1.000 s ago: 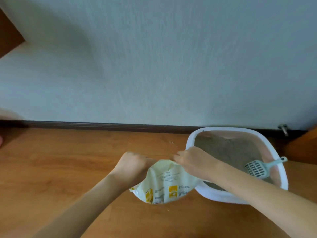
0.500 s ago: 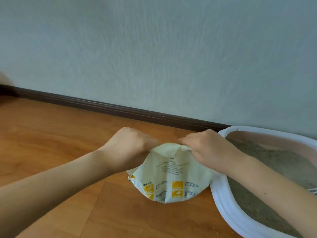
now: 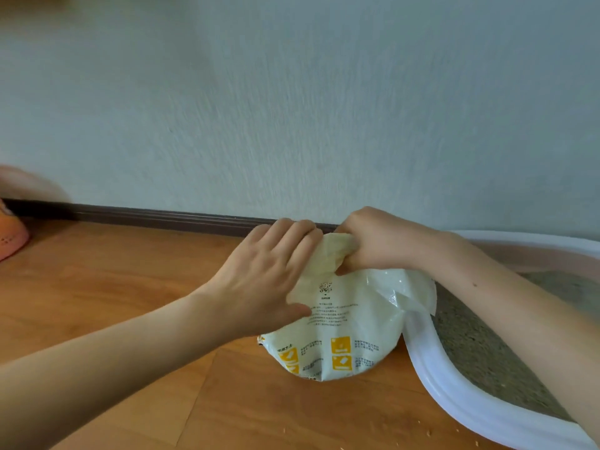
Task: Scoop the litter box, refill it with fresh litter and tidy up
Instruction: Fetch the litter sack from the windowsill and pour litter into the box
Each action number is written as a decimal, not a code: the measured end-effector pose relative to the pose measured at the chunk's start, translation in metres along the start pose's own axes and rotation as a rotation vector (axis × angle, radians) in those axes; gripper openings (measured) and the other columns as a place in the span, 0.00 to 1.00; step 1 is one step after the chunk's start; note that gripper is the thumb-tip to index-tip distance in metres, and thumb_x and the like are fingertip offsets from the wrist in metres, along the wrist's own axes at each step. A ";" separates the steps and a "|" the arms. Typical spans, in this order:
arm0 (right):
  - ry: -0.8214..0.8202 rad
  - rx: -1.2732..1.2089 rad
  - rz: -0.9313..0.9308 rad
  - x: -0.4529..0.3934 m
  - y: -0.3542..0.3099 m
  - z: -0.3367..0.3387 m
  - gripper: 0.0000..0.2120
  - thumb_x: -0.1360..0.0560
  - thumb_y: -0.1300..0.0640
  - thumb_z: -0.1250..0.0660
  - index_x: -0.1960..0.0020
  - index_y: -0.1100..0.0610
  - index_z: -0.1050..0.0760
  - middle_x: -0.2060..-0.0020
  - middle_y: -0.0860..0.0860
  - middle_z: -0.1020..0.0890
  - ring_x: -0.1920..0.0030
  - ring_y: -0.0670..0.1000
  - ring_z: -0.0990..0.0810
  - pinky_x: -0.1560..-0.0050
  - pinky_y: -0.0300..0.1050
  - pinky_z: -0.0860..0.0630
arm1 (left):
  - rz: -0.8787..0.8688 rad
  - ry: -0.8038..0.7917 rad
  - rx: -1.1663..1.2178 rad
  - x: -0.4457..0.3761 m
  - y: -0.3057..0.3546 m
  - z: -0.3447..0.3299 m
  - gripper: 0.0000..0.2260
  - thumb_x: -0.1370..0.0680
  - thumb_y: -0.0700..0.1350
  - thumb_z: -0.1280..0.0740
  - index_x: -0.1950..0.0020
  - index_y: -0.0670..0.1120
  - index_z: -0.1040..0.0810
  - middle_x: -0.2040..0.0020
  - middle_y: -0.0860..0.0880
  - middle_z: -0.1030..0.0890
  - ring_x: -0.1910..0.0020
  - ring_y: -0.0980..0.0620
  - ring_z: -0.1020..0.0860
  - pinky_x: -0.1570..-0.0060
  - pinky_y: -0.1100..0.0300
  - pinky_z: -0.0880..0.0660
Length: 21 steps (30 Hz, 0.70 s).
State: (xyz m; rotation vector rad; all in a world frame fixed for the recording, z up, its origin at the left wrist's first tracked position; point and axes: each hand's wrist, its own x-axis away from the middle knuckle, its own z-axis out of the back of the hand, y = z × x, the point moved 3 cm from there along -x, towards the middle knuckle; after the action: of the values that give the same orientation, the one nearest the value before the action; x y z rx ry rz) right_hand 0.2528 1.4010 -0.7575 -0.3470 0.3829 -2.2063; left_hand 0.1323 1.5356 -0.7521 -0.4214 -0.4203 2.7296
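The right hand (image 3: pixel 378 243) now grips the gathered top of the litter bag (image 3: pixel 349 323) instead of sharing it, while the left hand (image 3: pixel 264 284), flattened, presses its side on the floor (image 3: pixel 130 287) left of the litter box (image 3: pixel 461 388), suggesting closing after refill.

2 bare hands (image 3: pixel 259 280), sleeveless forearms.

A pale, textured wall (image 3: pixel 292 108) meets the orange-brown wooden plank floor (image 3: pixel 97 287) along a dark brown baseboard (image 3: pixel 146 216). At the floor's far left edge lies an orange perforated slipper (image 3: pixel 9 240), partly cut off.
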 end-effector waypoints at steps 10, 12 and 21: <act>0.019 -0.019 -0.050 0.013 -0.010 0.015 0.19 0.34 0.43 0.26 0.45 0.43 0.24 0.56 0.41 0.21 0.54 0.44 0.22 0.54 0.44 0.23 | 0.002 0.123 0.075 0.012 -0.004 0.014 0.33 0.42 0.26 0.33 0.37 0.38 0.26 0.39 0.39 0.23 0.57 0.39 0.21 0.70 0.52 0.23; 0.054 0.001 -0.078 0.021 -0.019 0.019 0.30 0.35 0.39 0.27 0.35 0.43 0.30 0.49 0.43 0.22 0.50 0.45 0.23 0.49 0.45 0.23 | -0.003 0.156 0.109 0.006 -0.010 0.015 0.27 0.38 0.26 0.40 0.40 0.36 0.25 0.44 0.39 0.21 0.59 0.38 0.20 0.71 0.50 0.22; 0.202 0.591 -0.143 0.060 -0.039 0.012 0.35 0.28 0.52 0.34 0.27 0.55 0.48 0.46 0.52 0.29 0.51 0.55 0.25 0.61 0.47 0.30 | 0.115 0.171 0.233 -0.004 -0.034 0.000 0.35 0.40 0.23 0.38 0.33 0.37 0.30 0.47 0.40 0.20 0.65 0.41 0.20 0.74 0.50 0.23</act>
State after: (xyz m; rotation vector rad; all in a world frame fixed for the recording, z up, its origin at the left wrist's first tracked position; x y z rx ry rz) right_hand 0.1935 1.3744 -0.7244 0.1756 -0.2022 -2.3780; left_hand 0.1461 1.5647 -0.7399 -0.6256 -0.0336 2.7797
